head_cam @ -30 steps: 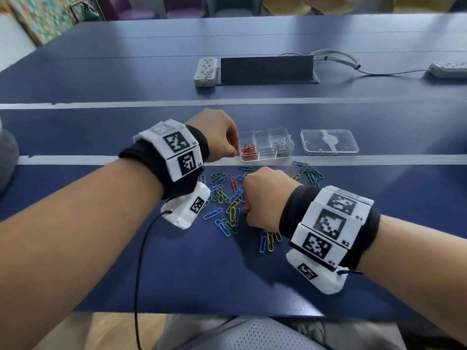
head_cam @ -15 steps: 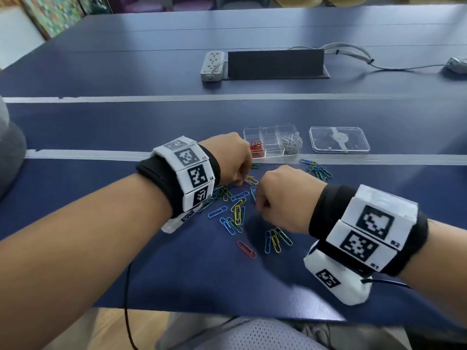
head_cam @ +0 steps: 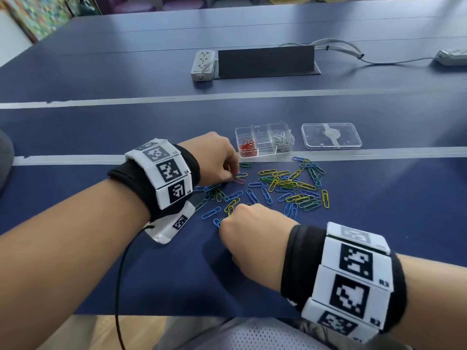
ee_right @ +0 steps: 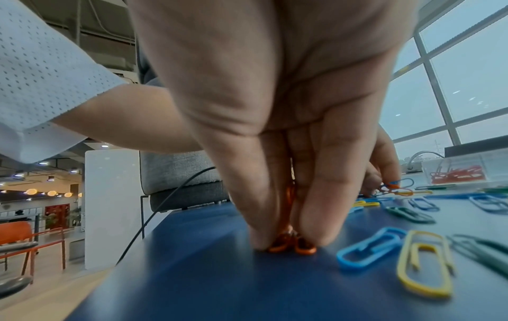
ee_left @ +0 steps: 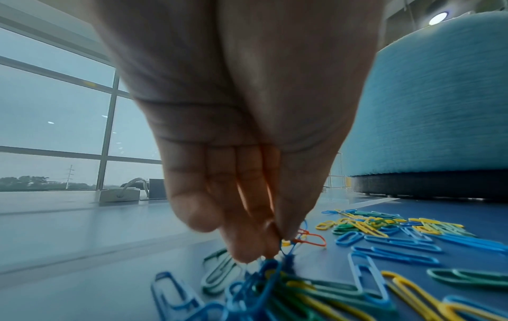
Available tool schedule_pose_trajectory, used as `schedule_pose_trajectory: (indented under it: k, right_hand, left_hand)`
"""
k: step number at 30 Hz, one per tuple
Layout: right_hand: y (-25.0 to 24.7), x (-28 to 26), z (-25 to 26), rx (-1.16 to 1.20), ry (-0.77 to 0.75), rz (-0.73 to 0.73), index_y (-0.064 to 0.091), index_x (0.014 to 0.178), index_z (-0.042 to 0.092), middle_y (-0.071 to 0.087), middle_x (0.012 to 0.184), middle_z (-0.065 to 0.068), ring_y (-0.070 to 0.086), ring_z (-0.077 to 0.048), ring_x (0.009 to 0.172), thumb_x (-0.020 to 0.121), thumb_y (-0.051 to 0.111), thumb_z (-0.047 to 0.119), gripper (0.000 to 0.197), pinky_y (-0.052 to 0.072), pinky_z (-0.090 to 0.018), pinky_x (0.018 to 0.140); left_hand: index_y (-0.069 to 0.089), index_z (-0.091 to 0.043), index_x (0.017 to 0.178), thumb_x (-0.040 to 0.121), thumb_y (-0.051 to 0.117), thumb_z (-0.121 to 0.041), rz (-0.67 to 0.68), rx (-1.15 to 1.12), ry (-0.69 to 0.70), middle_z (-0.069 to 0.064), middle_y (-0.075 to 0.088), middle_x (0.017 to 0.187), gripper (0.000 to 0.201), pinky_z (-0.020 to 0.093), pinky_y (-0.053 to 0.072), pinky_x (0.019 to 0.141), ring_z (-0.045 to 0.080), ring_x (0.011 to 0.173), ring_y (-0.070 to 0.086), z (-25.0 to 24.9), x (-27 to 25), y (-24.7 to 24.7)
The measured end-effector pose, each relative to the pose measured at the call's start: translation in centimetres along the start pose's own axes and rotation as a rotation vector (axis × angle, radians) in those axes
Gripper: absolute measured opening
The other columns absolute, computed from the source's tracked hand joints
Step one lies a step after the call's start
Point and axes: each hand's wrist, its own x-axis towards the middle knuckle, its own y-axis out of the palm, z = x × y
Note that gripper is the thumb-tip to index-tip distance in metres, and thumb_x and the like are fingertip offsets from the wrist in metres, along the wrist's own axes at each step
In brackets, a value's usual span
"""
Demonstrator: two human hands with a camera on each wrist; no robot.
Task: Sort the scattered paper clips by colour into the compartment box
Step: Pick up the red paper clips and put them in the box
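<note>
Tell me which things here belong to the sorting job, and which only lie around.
Job: scattered paper clips; compartment box; red clips and silver clips inside it; red clips pinched by right hand.

Lying about: box lid; power strip; cables.

Right hand [head_cam: 249, 229] hides its fingertips from the head view; left hand's fingertips [ee_left: 247, 249] motion-blurred.

Bare forearms, black wristbands [head_cam: 298, 263] w/ white blocks of b/w square markers [head_cam: 353, 276], labels L4, R2, R3, thin black cable [head_cam: 121, 269] off left wrist, white perforated sleeve [ee_right: 41, 76].
</note>
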Motion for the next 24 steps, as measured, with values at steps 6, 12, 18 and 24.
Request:
schedule_pose_trajectory:
  k: [6,12,18,24]
  right_hand:
    - [-0.1,-0.1,0.2,-0.024,0.048,0.029,0.059,0.102,0.007,0.056,0.107,-0.014,0.058,-0.035,0.098,0.088,0.052,0.01,0.016,0.038,-0.033,0.066]
    - [-0.8,-0.2,0.5,-0.041,0.041,0.001,0.058,0.102,0.007,0.056,0.103,-0.011,0.058,-0.036,0.097,0.086,0.049,0.005,0.018,0.039,-0.034,0.065]
    - [-1.2,0.1,0.3,-0.052,0.042,0.003,0.059,0.104,0.007,0.045,0.091,-0.006,0.06,-0.035,0.1,0.088,0.048,0.004,0.02,0.039,-0.032,0.064]
    - [-1.0,0.2,0.2,0.005,0.067,0.012,0.059,0.109,0.007,0.056,0.105,-0.011,0.059,-0.035,0.102,0.089,0.049,0.005,0.023,0.039,-0.033,0.065]
  left_hand:
    - [0.075,-0.019,0.093,0.083,0.06,-0.01,-0.047,-0.033,-0.006,-0.001,0.072,0.083,0.02,0.018,0.045,0.074,0.011,0.073,0.057,-0.1,0.0,-0.5]
    - [0.076,-0.017,0.087,0.082,0.061,-0.007,-0.056,-0.009,-0.025,0.0,0.073,0.082,0.02,0.018,0.039,0.069,0.011,0.073,0.058,-0.1,0.1,-0.9]
    - [0.071,-0.017,0.099,0.086,0.058,-0.01,-0.124,-0.091,-0.042,0.001,0.071,0.088,0.019,0.02,0.045,0.078,0.013,0.077,0.057,-0.1,1.0,-1.6]
    - [0.068,-0.024,0.104,0.088,0.049,-0.011,0.022,-0.113,-0.1,-0.011,0.061,0.071,0.028,0.016,0.042,0.066,0.001,0.057,0.055,-0.5,2.2,-1.8]
